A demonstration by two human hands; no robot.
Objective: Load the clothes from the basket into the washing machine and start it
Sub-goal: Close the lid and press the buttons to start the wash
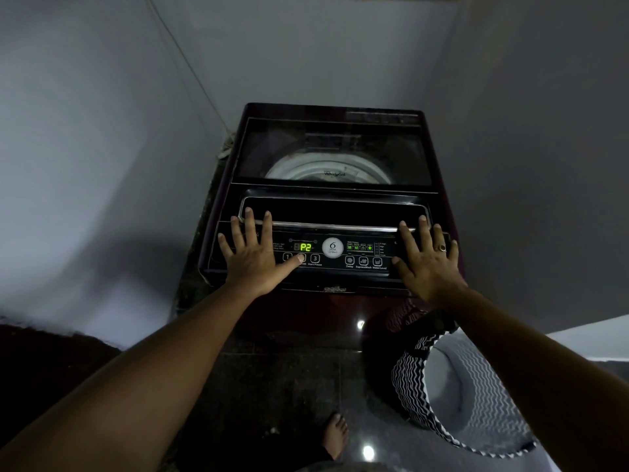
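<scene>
The dark maroon top-loading washing machine (326, 206) stands in the corner, its glass-windowed lid (333, 151) lying down over the drum. Only the drum's pale ring shows through the glass, so I cannot tell what clothes are inside. On the floor to the right, just beside the machine, the round basket with the black-and-white zigzag cloth wall (418, 379) shows only its grey lining as far as it can be seen. Loading looks done, judging by that and by the shut lid.

What is left is the start. The green display (305, 247) reads P2, which suggests a programme is being chosen and the wash has not yet begun.

Both hands lie flat on the black control panel (360, 267), fingers straight and spread, gripping nothing. The left hand (253, 257) rests on the panel's left end, its thumb tip on the middle round button (301, 257), just beside the Start/Pause button (315, 258). The right hand (425, 267), with a ring (441, 248) on it, covers the right end.
</scene>
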